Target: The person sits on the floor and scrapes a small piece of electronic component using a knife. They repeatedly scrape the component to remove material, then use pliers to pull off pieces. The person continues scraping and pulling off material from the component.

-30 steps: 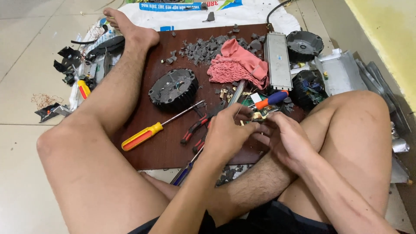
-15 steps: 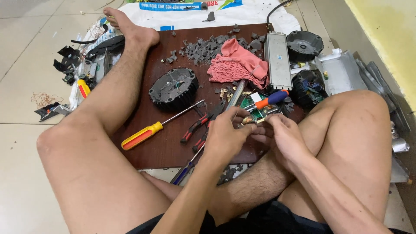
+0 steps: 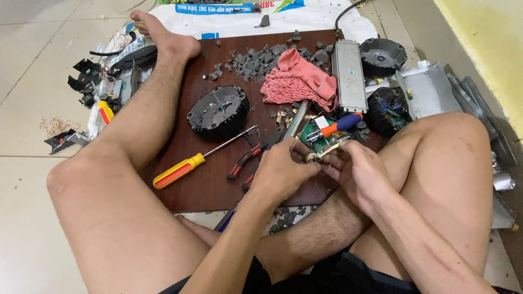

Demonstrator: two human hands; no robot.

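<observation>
A person sits on a tiled floor with a dark brown wooden board [image 3: 212, 185] between bare legs. Both hands meet at the board's near edge: the left hand [image 3: 283, 173] and the right hand [image 3: 357, 173] pinch a small pale metal part [image 3: 317, 156] between their fingertips. At 12 o'clock from the hands lie a green circuit board [image 3: 315, 132] and a blue-and-orange-handled screwdriver [image 3: 340, 124]. At 9 o'clock lie red-handled pliers [image 3: 251, 154] — beyond them a yellow-and-orange-handled screwdriver [image 3: 182, 170]. At 11 o'clock sits a round black ribbed housing [image 3: 218, 110].
</observation>
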